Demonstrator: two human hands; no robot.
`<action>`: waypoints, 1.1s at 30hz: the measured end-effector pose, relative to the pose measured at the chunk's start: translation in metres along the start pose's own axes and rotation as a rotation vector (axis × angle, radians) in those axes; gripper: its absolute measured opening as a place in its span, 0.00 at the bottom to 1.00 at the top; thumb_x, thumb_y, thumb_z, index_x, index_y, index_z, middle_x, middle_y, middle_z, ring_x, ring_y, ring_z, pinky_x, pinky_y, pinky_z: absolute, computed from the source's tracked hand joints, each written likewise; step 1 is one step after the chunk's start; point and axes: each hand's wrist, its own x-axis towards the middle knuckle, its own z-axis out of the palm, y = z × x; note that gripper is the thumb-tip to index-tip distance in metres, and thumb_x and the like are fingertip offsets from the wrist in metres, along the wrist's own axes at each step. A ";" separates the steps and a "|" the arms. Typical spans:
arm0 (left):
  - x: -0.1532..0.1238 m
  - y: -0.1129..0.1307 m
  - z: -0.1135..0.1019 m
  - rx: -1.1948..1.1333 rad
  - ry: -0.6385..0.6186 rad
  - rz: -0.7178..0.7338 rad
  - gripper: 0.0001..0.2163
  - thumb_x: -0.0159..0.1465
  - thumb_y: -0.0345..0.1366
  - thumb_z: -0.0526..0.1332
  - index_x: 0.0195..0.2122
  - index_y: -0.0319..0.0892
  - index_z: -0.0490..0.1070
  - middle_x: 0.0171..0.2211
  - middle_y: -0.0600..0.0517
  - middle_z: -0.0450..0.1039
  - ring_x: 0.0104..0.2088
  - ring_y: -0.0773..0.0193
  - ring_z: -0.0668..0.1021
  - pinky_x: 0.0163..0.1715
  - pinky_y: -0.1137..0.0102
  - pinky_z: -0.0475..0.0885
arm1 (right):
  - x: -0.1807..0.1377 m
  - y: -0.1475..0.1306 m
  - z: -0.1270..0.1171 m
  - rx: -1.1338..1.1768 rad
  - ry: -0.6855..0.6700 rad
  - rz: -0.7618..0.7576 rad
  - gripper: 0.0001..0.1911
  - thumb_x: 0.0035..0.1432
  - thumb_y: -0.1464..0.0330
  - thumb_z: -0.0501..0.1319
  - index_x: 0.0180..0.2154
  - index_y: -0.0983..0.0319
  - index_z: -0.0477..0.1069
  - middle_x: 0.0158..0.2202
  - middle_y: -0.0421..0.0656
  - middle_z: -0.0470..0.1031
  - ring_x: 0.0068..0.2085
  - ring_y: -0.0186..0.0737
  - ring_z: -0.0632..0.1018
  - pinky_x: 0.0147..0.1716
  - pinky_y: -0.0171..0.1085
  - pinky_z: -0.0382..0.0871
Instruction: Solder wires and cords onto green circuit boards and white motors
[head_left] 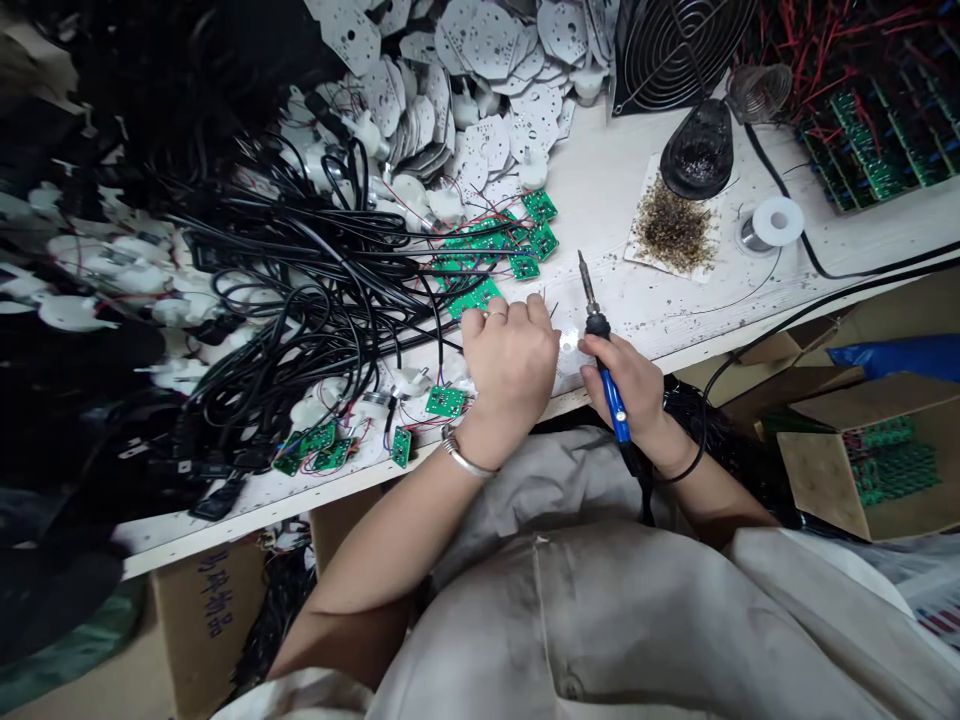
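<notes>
A blue-handled soldering iron (615, 400) is gripped in my right hand (631, 385), its metal tip pointing away over the bench. My left hand (511, 355) is closed in a loose fist at the bench's front, and thin wire ends stick out past its knuckles. What its fingers hold is hidden. Just beyond it lies a group of small green circuit boards (474, 298) wired to black cables (322, 260). One more green board (446, 401) rests left of my left wrist.
White motor units and grey plates (487, 40) heap up at the back. A solder spool (778, 221), a stained pad (673, 228), a black iron stand (699, 150) and a fan (682, 50) stand right. Below the bench edge, a cardboard box (825, 480) holds green boards.
</notes>
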 end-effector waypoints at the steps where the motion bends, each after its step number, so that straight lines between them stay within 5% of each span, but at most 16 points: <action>1: 0.003 0.001 0.002 0.004 -0.018 0.005 0.11 0.63 0.34 0.56 0.41 0.36 0.75 0.33 0.39 0.76 0.39 0.45 0.74 0.37 0.55 0.61 | 0.000 0.000 0.000 0.000 -0.001 -0.002 0.22 0.64 0.69 0.56 0.59 0.58 0.58 0.44 0.46 0.79 0.46 0.42 0.80 0.42 0.39 0.78; 5: 0.010 0.002 0.008 -0.009 -0.049 0.050 0.12 0.62 0.29 0.52 0.30 0.40 0.76 0.30 0.41 0.76 0.37 0.48 0.74 0.35 0.55 0.61 | 0.002 -0.002 0.002 0.016 0.005 0.017 0.22 0.64 0.68 0.55 0.59 0.57 0.59 0.45 0.47 0.78 0.45 0.42 0.80 0.43 0.40 0.78; 11: 0.001 -0.008 0.011 -0.079 0.021 0.062 0.08 0.61 0.33 0.55 0.30 0.41 0.74 0.31 0.44 0.77 0.36 0.51 0.76 0.35 0.59 0.62 | 0.005 -0.004 -0.016 0.313 0.040 0.213 0.20 0.64 0.67 0.55 0.58 0.59 0.61 0.47 0.48 0.78 0.45 0.41 0.81 0.46 0.43 0.79; 16: -0.010 -0.017 0.011 -0.302 0.041 0.069 0.05 0.61 0.32 0.56 0.30 0.43 0.71 0.25 0.52 0.75 0.30 0.60 0.75 0.37 0.63 0.62 | 0.015 0.026 -0.037 0.465 0.417 0.594 0.16 0.65 0.57 0.54 0.47 0.59 0.70 0.30 0.40 0.79 0.27 0.37 0.82 0.30 0.39 0.80; 19: -0.013 -0.020 0.013 -0.307 0.064 0.072 0.06 0.61 0.32 0.57 0.28 0.43 0.71 0.23 0.53 0.74 0.29 0.61 0.74 0.37 0.63 0.62 | 0.022 0.046 -0.037 0.470 0.509 0.711 0.18 0.63 0.54 0.55 0.41 0.61 0.72 0.22 0.36 0.75 0.20 0.35 0.78 0.21 0.34 0.76; 25: -0.018 -0.025 0.013 -0.287 0.157 0.135 0.09 0.64 0.35 0.57 0.27 0.45 0.72 0.23 0.53 0.73 0.30 0.60 0.75 0.39 0.61 0.63 | 0.028 0.051 -0.030 0.412 0.546 0.694 0.19 0.62 0.54 0.57 0.41 0.63 0.72 0.23 0.38 0.76 0.21 0.37 0.79 0.22 0.35 0.77; 33: -0.024 -0.037 0.017 -0.354 0.177 0.270 0.04 0.61 0.32 0.59 0.30 0.46 0.71 0.37 0.55 0.81 0.42 0.59 0.79 0.56 0.51 0.59 | 0.029 0.047 -0.034 0.406 0.483 0.720 0.20 0.62 0.53 0.57 0.43 0.63 0.73 0.24 0.38 0.77 0.23 0.37 0.81 0.25 0.37 0.78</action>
